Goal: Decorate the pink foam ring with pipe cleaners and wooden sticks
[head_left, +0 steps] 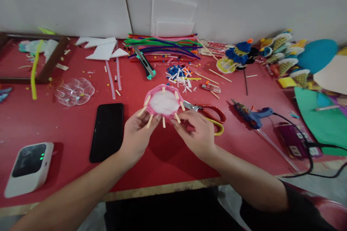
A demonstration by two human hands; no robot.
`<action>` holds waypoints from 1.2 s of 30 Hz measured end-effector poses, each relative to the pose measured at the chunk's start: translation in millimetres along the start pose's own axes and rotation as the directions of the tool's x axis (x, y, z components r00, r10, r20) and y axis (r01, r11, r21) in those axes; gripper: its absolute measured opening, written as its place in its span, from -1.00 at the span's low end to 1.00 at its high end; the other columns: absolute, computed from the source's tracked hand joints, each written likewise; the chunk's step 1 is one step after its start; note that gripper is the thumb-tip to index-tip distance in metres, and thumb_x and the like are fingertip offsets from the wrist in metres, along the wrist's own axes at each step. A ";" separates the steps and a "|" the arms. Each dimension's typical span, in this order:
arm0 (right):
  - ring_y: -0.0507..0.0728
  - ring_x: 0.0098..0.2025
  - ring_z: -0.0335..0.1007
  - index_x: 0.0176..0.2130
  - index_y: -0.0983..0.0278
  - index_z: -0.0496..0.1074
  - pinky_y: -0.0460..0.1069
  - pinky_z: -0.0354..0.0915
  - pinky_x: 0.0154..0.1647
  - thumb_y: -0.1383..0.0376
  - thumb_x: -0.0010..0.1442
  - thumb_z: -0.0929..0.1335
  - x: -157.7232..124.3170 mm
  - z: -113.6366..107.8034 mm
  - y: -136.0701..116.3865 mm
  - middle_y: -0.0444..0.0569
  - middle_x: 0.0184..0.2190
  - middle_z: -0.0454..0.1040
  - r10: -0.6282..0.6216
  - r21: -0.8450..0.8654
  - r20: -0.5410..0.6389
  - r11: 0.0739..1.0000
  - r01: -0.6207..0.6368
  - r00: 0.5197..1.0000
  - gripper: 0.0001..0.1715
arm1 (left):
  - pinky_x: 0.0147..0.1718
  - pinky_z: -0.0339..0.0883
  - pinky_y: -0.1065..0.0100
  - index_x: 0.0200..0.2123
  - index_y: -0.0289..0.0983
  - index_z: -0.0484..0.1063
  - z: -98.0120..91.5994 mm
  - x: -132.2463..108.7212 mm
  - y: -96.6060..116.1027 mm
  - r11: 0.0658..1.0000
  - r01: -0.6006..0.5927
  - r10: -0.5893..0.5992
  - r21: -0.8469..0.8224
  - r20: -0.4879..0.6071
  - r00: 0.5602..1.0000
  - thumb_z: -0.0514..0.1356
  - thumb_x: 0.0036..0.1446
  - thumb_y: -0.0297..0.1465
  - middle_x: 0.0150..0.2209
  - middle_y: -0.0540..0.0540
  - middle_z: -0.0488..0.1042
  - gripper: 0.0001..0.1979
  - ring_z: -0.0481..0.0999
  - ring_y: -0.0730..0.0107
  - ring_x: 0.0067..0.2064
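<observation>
Between my two hands is a small round craft piece [164, 103], with a white disc in the middle, a pink fuzzy rim and several short wooden sticks set around it. My left hand [139, 131] pinches its lower left edge between thumb and fingers. On the lower right edge, my right hand [196, 130] grips the rim with thumb and fingertips. The piece is held up over the red table, its face tilted toward me. Scissors [208, 112] with red and yellow handles lie just behind my right hand, partly covered by it. A black phone [106, 131] rests left of my left hand.
A glue gun [249, 113] with a glue stick and cord lies at right, near a purple power socket [294, 140]. Farther back are a cutter knife [143, 61], pipe cleaners [165, 45] and cut scraps [180, 75]. A white device [29, 168] stands at left.
</observation>
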State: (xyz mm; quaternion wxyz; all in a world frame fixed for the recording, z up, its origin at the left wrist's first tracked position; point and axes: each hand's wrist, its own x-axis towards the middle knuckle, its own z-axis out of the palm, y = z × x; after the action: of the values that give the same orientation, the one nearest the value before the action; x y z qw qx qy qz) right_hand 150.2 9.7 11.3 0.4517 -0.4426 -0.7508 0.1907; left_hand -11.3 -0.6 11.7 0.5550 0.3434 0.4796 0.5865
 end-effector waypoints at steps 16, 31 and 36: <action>0.09 -0.26 0.48 -0.16 0.28 0.47 0.00 0.42 -0.16 0.47 0.26 0.30 7.9 -14.0 4.1 0.00 -0.29 0.56 -0.314 -0.227 0.167 0.910 0.346 0.935 -0.80 | -0.12 0.44 0.37 -0.32 -0.22 0.56 -11.5 9.8 0.2 1.000 -0.012 0.014 0.011 -0.157 0.987 0.38 -0.01 -0.39 -0.30 0.00 0.59 -0.86 0.55 0.44 -0.25; 0.07 -0.37 0.48 -0.25 0.21 0.44 -0.01 0.43 -0.32 0.48 0.12 0.44 12.4 -27.1 4.3 -0.10 -0.42 0.53 -0.322 -0.183 -0.148 0.938 0.294 0.935 -0.79 | -0.17 0.48 0.39 -0.19 -0.25 0.54 -7.4 3.0 4.2 0.987 -0.027 0.038 0.159 -0.066 0.997 0.38 -0.01 -0.38 -0.27 -0.06 0.63 -0.74 0.60 0.34 -0.19; 0.07 -0.33 0.51 -0.30 0.20 0.46 -0.01 0.37 -0.27 0.42 0.19 0.40 13.1 -22.8 14.3 -0.12 -0.42 0.57 -0.232 -0.253 -0.093 0.946 0.203 0.968 -0.90 | -0.33 0.49 0.49 -0.23 -0.24 0.58 -9.6 5.0 5.7 0.995 0.096 -0.096 -0.031 -0.003 0.995 0.40 -0.02 -0.37 -0.38 0.02 0.59 -0.78 0.57 0.48 -0.35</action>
State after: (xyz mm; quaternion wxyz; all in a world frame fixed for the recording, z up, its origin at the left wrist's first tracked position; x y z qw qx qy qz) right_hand 173.9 25.8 19.9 0.4575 -0.4194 -0.7838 0.0198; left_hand -22.9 3.0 13.5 0.5865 0.3100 0.4879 0.5673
